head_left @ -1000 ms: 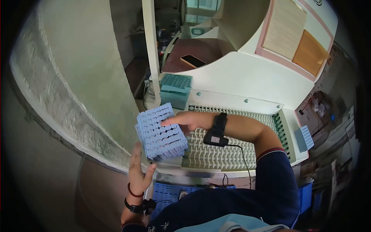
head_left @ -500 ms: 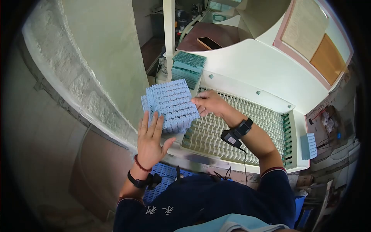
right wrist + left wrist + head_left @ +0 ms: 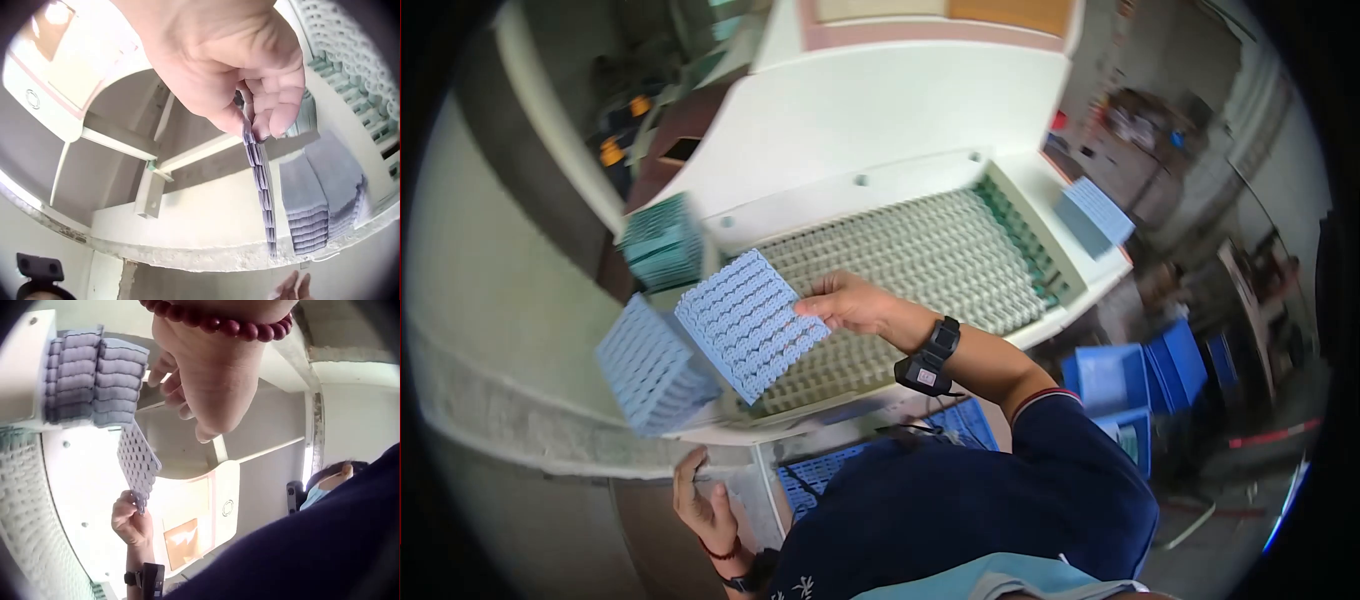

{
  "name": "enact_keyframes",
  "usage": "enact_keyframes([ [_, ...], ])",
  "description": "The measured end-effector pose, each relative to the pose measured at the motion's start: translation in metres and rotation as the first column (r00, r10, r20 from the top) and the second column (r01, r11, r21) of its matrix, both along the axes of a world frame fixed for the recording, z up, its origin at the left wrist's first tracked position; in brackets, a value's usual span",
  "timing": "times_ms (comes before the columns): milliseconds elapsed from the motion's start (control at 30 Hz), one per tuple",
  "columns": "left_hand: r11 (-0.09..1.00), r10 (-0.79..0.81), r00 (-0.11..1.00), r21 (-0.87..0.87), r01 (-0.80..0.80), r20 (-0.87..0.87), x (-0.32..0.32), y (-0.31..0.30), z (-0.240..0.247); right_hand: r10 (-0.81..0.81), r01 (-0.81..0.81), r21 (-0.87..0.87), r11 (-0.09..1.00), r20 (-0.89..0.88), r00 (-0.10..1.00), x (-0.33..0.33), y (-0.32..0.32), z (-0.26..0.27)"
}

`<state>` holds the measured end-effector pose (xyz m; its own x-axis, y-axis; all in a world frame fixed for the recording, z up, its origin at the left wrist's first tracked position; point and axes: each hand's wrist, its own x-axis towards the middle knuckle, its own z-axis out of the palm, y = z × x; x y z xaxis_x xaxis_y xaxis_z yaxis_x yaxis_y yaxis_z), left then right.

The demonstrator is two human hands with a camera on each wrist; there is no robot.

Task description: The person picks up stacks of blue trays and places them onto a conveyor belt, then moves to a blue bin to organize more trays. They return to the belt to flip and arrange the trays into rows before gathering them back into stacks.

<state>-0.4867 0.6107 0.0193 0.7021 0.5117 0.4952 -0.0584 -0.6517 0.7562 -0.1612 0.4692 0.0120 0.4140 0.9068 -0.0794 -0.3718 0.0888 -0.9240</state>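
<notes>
My right hand (image 3: 850,303) pinches one corner of a thin light-blue sheet (image 3: 745,325) with wavy, slotted rows, thumb on its upper face. In the right wrist view the sheet (image 3: 260,181) shows edge-on, hanging from thumb and fingers. A stack of similar blue sheets (image 3: 650,370) stands at the left end of the white-framed machine, partly overlapped by the held sheet. My left hand (image 3: 703,505) is off the stack, below it near the machine's front edge, fingers loosely bent and holding nothing. The left wrist view shows this hand (image 3: 215,381) beside the stack (image 3: 94,381).
A bed of pale interlocking links (image 3: 920,250) fills the machine's frame. Green sheets (image 3: 662,243) stand stacked at its back left corner. Another blue piece (image 3: 1097,215) sits on the right end. Blue bins (image 3: 1112,380) stand on the right, and a blue crate (image 3: 820,475) is below.
My right hand has drawn one sheet rightward off the blue stack. My left hand has left the stack, moving down and left. The head view has turned right.
</notes>
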Motion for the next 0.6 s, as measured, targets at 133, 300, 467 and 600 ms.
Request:
enact_keyframes([
  [133, 0.672, -0.326, 0.939, -0.671, 0.314, 0.112, 0.03, -0.008, -0.058, -0.127, 0.128, -0.05, 0.991, 0.035, 0.991, -0.001, -0.058, -0.034],
  [300, 0.095, -0.453, 0.8, -0.871, 0.482, 0.393, 0.106, -0.035, -0.096, -0.154, 0.149, -0.121, 0.982, -0.038, 0.987, -0.023, -0.082, -0.065],
  [467, -0.049, -0.365, 0.848, -0.917, 0.395, 0.385, 0.141, -0.049, -0.115, -0.156, 0.152, -0.283, 0.947, 0.009, 0.988, -0.038, -0.094, -0.077],
  [600, -0.088, -0.282, 0.871, -0.915, 0.393, 0.401, 0.142, -0.053, -0.124, -0.065, 0.119, -0.352, 0.928, 0.162, 0.985, -0.035, -0.104, -0.088],
])
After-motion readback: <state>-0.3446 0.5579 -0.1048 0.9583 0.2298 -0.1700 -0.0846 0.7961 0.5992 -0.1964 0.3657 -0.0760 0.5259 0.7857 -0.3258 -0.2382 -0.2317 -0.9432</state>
